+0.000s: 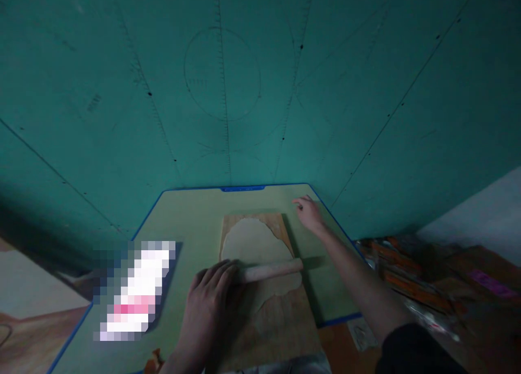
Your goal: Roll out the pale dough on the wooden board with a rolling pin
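Note:
A sheet of pale dough (254, 241) is spread on a wooden board (291, 330), with an uneven near edge. Across the dough lies a wooden rolling pin (271, 270). Closed over the pin's left end is my left hand (209, 292), its fingers curled. My right hand (306, 210) is raised beyond the board's far right corner, off the pin; its index finger points left, the others are curled, and I see no object in it.
The board rests on a pale green table (187, 211) with a blue rim, against a green wall (260, 92). A blurred-out white and pink item (140, 287) lies at the left. Packages (415, 287) are piled beyond the right edge.

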`<state>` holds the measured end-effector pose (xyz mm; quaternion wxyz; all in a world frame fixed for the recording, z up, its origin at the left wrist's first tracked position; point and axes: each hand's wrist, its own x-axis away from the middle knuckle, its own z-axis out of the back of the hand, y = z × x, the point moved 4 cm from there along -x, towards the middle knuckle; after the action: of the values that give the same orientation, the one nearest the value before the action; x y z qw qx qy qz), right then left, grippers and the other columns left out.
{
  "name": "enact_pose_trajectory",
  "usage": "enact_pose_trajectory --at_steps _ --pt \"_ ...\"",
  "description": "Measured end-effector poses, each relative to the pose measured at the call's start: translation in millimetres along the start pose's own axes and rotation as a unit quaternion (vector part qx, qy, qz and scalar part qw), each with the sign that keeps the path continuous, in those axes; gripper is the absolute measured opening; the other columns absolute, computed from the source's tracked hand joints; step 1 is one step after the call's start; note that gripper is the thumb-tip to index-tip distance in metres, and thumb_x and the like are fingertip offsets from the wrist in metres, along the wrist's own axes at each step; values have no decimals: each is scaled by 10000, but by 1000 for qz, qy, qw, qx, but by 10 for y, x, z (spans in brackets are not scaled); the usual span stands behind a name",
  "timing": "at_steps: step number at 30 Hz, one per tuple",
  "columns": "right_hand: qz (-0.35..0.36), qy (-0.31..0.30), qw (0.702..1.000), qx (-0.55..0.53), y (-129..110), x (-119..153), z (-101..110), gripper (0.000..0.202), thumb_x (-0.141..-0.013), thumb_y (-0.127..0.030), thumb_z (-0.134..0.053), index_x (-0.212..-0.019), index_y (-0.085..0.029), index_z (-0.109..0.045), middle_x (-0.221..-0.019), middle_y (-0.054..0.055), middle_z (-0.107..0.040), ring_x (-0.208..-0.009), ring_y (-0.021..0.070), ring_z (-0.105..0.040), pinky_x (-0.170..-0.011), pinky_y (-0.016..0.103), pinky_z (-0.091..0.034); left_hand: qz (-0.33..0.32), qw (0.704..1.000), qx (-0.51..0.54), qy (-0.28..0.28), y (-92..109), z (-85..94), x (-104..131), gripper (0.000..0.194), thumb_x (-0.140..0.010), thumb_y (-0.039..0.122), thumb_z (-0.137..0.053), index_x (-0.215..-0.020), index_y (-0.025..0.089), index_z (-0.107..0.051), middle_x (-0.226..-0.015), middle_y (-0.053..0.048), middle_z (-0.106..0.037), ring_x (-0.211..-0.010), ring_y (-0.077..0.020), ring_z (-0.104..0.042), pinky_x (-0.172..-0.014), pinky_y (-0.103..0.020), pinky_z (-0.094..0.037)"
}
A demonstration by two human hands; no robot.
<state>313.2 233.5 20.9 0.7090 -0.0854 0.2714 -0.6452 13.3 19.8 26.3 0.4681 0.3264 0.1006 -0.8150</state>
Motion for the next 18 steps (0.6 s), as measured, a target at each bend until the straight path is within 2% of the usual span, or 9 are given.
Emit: enact_pose_trajectory --at_steps 2,4,6,9,11,12,15,18 --pt "8 13 999 -34 -75 -10 -31 256 -874 -105 -530 -966 -203 -749 -994 84 -746 -899 197 -714 -863 334 -556 -1 1000 -4 1 1 8 -7 225 -1025 250 -491 -1182 175 -634 -1091 -100 -779 -990 -266 -727 -793 -411 -533" --pt "16 22 997 -67 -125 30 27 251 -907 -139 -504 -979 -195 -738 -858 61 -743 -767 189 -711 -761 330 -574 8 1000 -4 -11 12 15 -19 214 -1025 239 -494 -1177 180 -633 -1117 -104 -772 -1004 -269 -720 -801 -416 -533" --pt "30 26 995 -95 -199 161 137 276 -921 -149 -477 -1028 -198 -727 -840 54 -749 -730 183 -713 -716 321 -578 17 999 0 -33 39 26 -36 189 -1015 228 -526 -1165 194 -637 -1139 -98 -764 -1021 -271 -710 -813 -419 -531" --pt "87 17 988 -125 -457 581 306 279 -904 -148 -502 -1053 -224 -725 -991 68 -770 -889 197 -734 -818 341 -583 32 997 -1 -69 105 52 -78 168 -985 211 -590 -1141 211 -655 -1146 -91 -755 -1037 -279 -692 -835 -429 -524" --pt "172 0 977 -129 -728 976 373 263 -933 -193 -518 -1095 -234 -721 -1113 89 -756 -1044 227 -714 -928 382 -565 47 994 -3 -96 151 64 -117 163 -960 204 -629 -1118 211 -669 -1157 -96 -745 -1066 -292 -678 -856 -446 -518" --pt "190 -14 975 -111 -845 1170 377 264 -948 -214 -524 -1131 -237 -713 -1169 95 -743 -1101 238 -699 -957 390 -557 55 992 -3 -110 169 65 -137 160 -948 205 -647 -1106 207 -674 -1162 -99 -740 -1081 -299 -671 -869 -455 -516" --pt "208 -61 976 -25 -1086 1608 289 288 -992 -267 -534 -1239 -241 -678 -1306 109 -698 -1170 265 -677 -965 411 -564 73 988 -16 -132 187 46 -182 157 -947 211 -658 -1102 201 -679 -1165 -101 -736 -1129 -306 -654 -931 -484 -504" --pt "222 -75 971 39 -1160 1735 152 293 -1006 -285 -543 -1270 -234 -660 -1313 122 -688 -1181 287 -662 -964 443 -565 78 986 -61 -133 156 -10 -176 194 -992 219 -592 -1171 202 -664 -1242 -108 -724 -1207 -310 -629 -1030 -535 -461"
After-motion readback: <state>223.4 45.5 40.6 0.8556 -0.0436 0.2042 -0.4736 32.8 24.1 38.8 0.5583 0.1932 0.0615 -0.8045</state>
